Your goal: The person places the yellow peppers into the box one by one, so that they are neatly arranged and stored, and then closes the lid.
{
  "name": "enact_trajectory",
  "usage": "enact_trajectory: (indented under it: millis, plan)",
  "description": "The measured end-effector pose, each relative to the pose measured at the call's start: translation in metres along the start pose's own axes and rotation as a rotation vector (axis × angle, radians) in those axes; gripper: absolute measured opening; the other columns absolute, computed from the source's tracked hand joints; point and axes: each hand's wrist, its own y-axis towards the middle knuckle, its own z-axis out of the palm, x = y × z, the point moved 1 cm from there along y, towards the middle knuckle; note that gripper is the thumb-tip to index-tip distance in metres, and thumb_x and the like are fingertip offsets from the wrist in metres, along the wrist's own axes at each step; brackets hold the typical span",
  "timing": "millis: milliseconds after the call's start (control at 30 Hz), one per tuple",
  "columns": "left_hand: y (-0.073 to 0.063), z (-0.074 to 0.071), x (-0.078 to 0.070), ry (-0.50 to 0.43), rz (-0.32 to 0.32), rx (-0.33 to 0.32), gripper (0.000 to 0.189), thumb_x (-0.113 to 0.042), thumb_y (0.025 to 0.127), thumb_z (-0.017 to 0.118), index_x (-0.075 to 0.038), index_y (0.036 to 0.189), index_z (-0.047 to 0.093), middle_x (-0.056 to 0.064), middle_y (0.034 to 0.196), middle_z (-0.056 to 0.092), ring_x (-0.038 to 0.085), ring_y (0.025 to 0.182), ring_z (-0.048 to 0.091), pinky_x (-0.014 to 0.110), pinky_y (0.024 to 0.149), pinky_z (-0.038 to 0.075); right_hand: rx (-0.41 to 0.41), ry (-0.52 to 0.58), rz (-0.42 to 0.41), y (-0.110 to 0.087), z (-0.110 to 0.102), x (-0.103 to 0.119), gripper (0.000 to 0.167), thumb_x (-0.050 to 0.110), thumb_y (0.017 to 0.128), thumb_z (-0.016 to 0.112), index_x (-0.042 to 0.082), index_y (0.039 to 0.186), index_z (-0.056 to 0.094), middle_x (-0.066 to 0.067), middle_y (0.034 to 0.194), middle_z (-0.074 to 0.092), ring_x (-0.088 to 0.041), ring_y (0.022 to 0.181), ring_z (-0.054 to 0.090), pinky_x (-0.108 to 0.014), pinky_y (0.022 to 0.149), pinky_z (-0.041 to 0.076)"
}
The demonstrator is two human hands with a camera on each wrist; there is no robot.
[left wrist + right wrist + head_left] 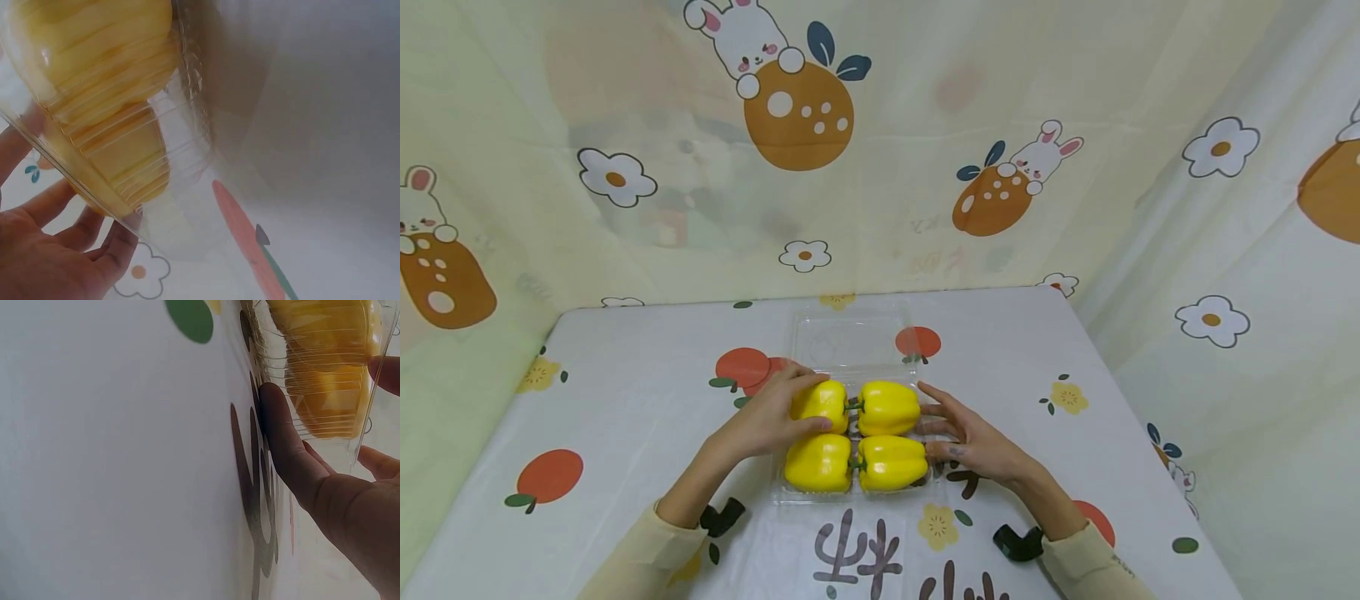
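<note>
1. Head view. One clear plastic container [808, 500], set on the counter [647, 400], its clear lid [850, 333] laid back on the far side. Contents: four yellow peppers in two rows: far-left pepper [820, 407], far-right pepper [890, 408], near-left pepper [816, 463], near-right pepper [891, 463]; stems point inward. Left hand [767, 417]: thumb and fingers curved about the far-left pepper. Right hand [973, 440]: fingers parted and relaxed, at the container's right side, gripping nothing. Cloth: white, printed with fruit and flowers. Backdrop [895, 192]: cream, rabbit motif.

2. Left wrist view. Ribbed clear wall of the container, yellow peppers showing through it. Left hand at the rim, fingers spread; firmness of hold cannot be told.

3. Right wrist view. Container wall upper right, yellow within. Right hand beside it, one finger low along the outside, others near the rim.
</note>
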Motion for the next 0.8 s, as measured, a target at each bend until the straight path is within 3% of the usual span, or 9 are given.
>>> enact_trajectory:
  millis: [367, 800]
  plan:
    - [0.0008, 0.0012, 0.0022, 0.045, 0.005, 0.058, 0.069, -0.038, 0.098, 0.075, -0.011, 0.157, 0.051, 0.016, 0.149, 0.051, 0.033, 0.134, 0.049, 0.057, 0.112, 0.053, -0.007, 0.004, 0.015, 0.0004, 0.0011, 0.0012, 0.089, 0.023, 0.102, 0.069, 0.023, 0.172, 0.013, -0.026, 0.168, 0.034, -0.051, 0.147, 0.046, -0.067, 0.115, 0.049]
    - [0.0005, 0.0045, 0.0009, 0.136, 0.027, 0.066, 0.068, -0.036, 0.103, 0.068, -0.008, 0.16, 0.046, 0.016, 0.143, 0.046, 0.032, 0.129, 0.039, 0.049, 0.104, 0.051, -0.009, -0.003, 0.018, 0.0, 0.0013, 0.0012, 0.088, 0.023, 0.102, 0.069, 0.024, 0.172, 0.014, -0.026, 0.168, 0.035, -0.051, 0.147, 0.047, -0.065, 0.114, 0.05]
